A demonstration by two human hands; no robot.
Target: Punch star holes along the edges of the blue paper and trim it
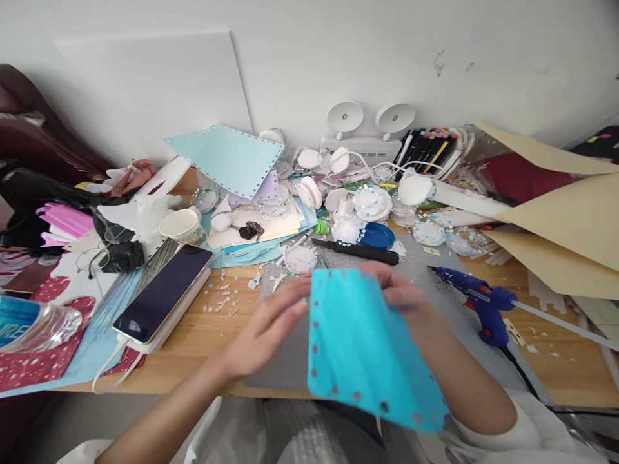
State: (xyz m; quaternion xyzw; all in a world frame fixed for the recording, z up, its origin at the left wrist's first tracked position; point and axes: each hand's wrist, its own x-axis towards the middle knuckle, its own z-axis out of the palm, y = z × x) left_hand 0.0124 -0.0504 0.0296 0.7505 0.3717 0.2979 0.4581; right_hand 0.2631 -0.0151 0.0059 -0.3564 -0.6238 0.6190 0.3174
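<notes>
A bright blue paper sheet (362, 348) with punched holes along its edges is held up over a grey cutting mat (285, 361) at the desk's front. My left hand (271, 322) pinches the sheet's left upper edge. My right hand (401, 290) grips its top right edge from behind, fingers curled over the paper. Both hands are blurred by motion. The sheet hides most of my right forearm and the mat's middle.
A blue glue gun (478, 299) lies right of the mat. A black craft knife (358, 251) lies behind it. A phone (164, 293) on a power bank sits left. A cup (181, 225), paper scraps, round white pieces, markers (425, 145) and tan card sheets (565, 225) crowd the back.
</notes>
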